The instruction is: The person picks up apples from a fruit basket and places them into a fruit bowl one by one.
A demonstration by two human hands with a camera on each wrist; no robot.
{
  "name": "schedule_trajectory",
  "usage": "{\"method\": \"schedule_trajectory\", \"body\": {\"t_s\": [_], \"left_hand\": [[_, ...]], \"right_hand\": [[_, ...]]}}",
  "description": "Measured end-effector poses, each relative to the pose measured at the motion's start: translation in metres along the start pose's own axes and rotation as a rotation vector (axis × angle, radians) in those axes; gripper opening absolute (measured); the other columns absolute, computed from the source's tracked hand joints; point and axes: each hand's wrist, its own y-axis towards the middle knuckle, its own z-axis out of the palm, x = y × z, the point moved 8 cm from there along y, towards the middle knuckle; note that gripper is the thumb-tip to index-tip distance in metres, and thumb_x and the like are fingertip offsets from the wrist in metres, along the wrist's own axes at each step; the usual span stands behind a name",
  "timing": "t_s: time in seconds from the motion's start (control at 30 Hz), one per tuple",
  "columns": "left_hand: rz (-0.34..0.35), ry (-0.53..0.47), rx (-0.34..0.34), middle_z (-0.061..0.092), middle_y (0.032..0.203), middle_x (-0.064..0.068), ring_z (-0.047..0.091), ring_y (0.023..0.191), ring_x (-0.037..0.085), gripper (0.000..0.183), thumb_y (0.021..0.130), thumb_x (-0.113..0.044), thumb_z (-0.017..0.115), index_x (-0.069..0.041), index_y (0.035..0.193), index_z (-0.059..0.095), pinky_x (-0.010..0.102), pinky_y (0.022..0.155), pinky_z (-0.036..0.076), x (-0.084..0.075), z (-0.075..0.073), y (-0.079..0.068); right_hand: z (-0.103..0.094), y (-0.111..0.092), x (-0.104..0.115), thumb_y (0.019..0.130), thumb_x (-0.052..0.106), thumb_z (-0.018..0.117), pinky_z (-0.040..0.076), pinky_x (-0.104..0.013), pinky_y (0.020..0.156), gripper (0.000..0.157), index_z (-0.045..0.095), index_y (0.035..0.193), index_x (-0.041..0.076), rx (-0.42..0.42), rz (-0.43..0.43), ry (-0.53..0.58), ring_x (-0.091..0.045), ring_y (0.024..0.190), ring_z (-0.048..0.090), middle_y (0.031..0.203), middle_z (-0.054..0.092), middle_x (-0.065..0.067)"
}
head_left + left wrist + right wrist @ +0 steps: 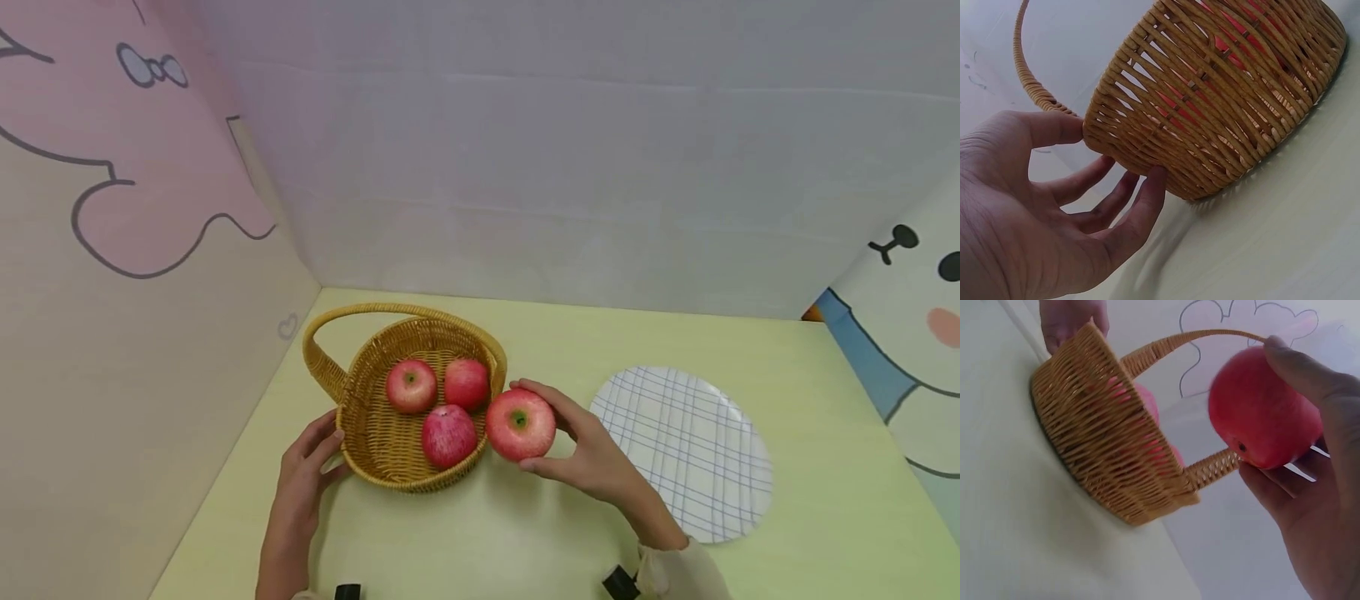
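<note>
Basket (405, 484) at left, side held in my left hand (304, 462), likely to steady it; three apples (411, 386) inside. By its right rim, my right hand (592, 454) grips a fourth apple (521, 427) round the sides, probably for control; plate (690, 454) lies beyond.

Soft diffuse light in the head view, faint shadows on the tabletop (825, 400), wrist views dimmer, slightly blurred

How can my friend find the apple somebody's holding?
On the pale yellow table, find the wicker basket. At its right side in the head view, a right hand grips a red apple. Three other apples sit inside the basket; only this one is held.
</note>
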Motion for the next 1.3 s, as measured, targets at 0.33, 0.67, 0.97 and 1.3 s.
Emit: {"method": "schedule_trajectory", "body": {"t_s": [0.33, 0.67, 0.97, 1.3], "left_hand": [[-0.003, 0.009, -0.009, 0.062, 0.127, -0.020, 0.066, 0.108, 0.001, 0.051, 0.108, -0.031, 0.058, -0.012, 0.154, 0.047, 0.025, 0.084, 0.059, -0.001, 0.001, -0.002], [-0.024, 0.010, -0.022, 0.062, 0.126, -0.022, 0.066, 0.107, -0.001, 0.052, 0.108, -0.034, 0.058, -0.014, 0.155, 0.047, 0.025, 0.083, 0.059, 0.002, 0.000, -0.001], [-0.023, 0.011, -0.028, 0.062, 0.125, -0.022, 0.066, 0.106, 0.000, 0.052, 0.108, -0.034, 0.058, -0.014, 0.155, 0.048, 0.025, 0.083, 0.059, 0.003, -0.001, -0.002], [-0.024, 0.005, -0.041, 0.062, 0.125, -0.021, 0.067, 0.106, 0.000, 0.051, 0.108, -0.033, 0.058, -0.014, 0.154, 0.048, 0.024, 0.082, 0.059, 0.002, 0.000, -0.002]], "right_hand": [[-0.027, -0.018, -0.014, 0.075, -0.004, 0.091, 0.047, -0.015, 0.108, 0.096, 0.044, 0.157, 0.008, -0.321, 0.010, -0.096, -0.004, 0.139, 0.052, 0.153, 0.054, -0.018], [-0.059, -0.038, -0.031, 0.075, -0.016, 0.084, 0.046, -0.011, 0.106, 0.096, 0.043, 0.158, 0.009, -0.641, 0.022, -0.142, -0.003, 0.137, 0.052, 0.155, 0.052, -0.021], [-0.078, -0.052, -0.054, 0.081, -0.009, 0.083, 0.045, -0.010, 0.105, 0.090, 0.044, 0.158, 0.014, -0.813, 0.140, -0.107, -0.006, 0.136, 0.051, 0.156, 0.051, -0.009], [-0.103, -0.062, -0.069, 0.082, -0.013, 0.080, 0.044, -0.007, 0.104, 0.088, 0.042, 0.158, 0.008, -0.886, 0.165, -0.127, -0.005, 0.134, 0.050, 0.157, 0.049, -0.013]]}}
